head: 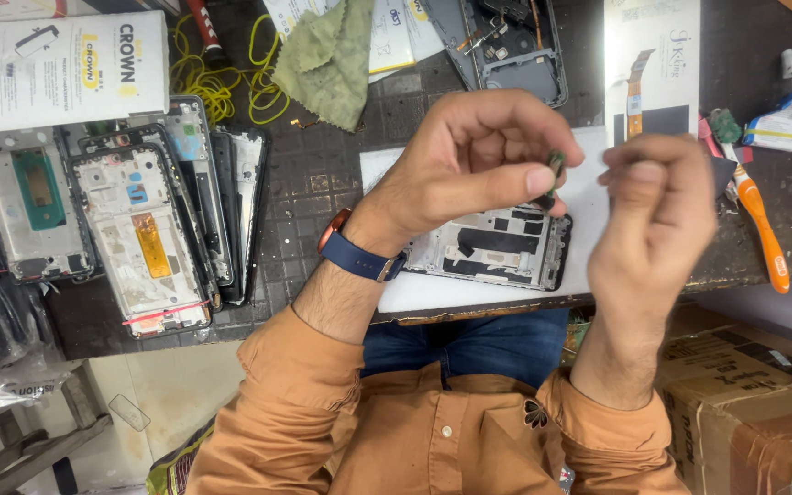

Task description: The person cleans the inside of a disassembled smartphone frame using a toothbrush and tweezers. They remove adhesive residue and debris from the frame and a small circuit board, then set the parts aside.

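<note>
while our left hand (pixel 469 160) pinches the small dark part (pixel 554 174), long axis upright, our loosely curled right hand (pixel 657 215) sits at its 3 o'clock, above the phone frame (pixel 497 247).

Orange shirt sleeves (pixel 295 403) with a small black flower motif (pixel 535 414). Blue jeans (pixel 478 344). Navy watch strap (pixel 359 259), copper-red watch case (pixel 333 229). Olive-green cloth (pixel 327 57). Yellow cable (pixel 217 78). Orange-handled tool (pixel 763 229). White mat (pixel 469 293) under a black-and-silver phone frame (pixel 497 249). Dark grey gridded table mat (pixel 323 174). Brown cardboard box (pixel 753 403).
</note>
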